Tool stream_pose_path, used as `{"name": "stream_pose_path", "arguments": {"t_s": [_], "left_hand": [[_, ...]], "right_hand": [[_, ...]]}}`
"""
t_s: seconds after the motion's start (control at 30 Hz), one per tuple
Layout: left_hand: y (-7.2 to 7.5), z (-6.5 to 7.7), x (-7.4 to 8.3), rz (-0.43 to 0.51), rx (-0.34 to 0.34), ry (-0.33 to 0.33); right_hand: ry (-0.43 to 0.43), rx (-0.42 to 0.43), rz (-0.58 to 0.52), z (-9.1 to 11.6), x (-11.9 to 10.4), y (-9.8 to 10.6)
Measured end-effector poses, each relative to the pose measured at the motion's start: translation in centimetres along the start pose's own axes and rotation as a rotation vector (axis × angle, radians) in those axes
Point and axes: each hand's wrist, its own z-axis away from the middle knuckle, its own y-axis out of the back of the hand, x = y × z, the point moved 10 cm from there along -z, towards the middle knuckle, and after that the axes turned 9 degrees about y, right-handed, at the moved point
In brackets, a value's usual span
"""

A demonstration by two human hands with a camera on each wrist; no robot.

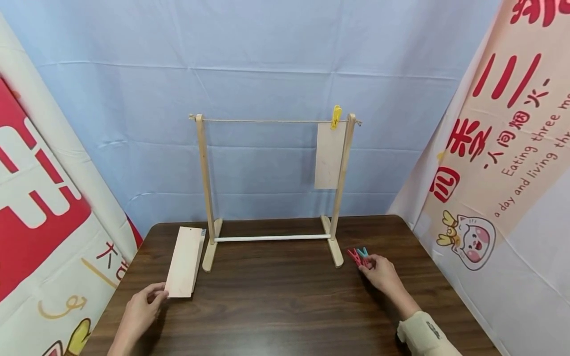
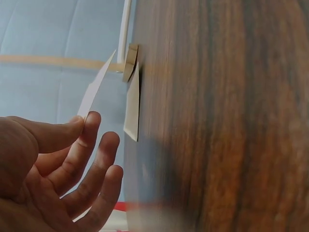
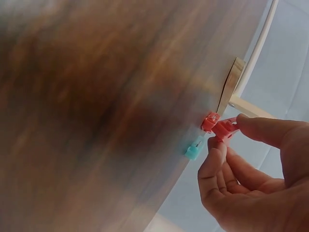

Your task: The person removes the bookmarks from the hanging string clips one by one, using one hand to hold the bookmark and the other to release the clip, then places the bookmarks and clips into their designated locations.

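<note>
Between thumb and fingertip, my left hand [image 1: 141, 312] pinches the near left corner of a thin pale wooden board [image 1: 183, 262] with a small hole at its far end. In the left wrist view that board is raised off the table, and another board [image 2: 132, 106] lies flat beneath. My right hand [image 1: 382, 274] pinches a red clothespin [image 3: 226, 128] at the right of the table. Right beside it are a second red clothespin [image 3: 210, 122] and a teal clothespin [image 3: 194, 148].
A wooden stand [image 1: 206, 173] holds a string [image 1: 267, 121] between two posts, with a white rod [image 1: 271, 238] below. At the string's right end, a yellow clothespin [image 1: 336, 117] clips a hanging board [image 1: 328, 158]. The dark table [image 1: 267, 306] backs onto a blue cloth [image 1: 267, 59].
</note>
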Motion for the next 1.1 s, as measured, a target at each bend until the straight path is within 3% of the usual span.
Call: {"name": "stream_pose_path", "arguments": {"t_s": [0.5, 1.1], "left_hand": [[0.1, -0.2, -0.8, -0.003, -0.028, 0.003], [-0.4, -0.5, -0.9, -0.060, -0.035, -0.013]], "right_hand": [[-0.033, -0.089, 0.038, -0.7, 0.9, -1.2], [-0.034, -0.108, 0.053, -0.7, 0.5, -1.5]]}}
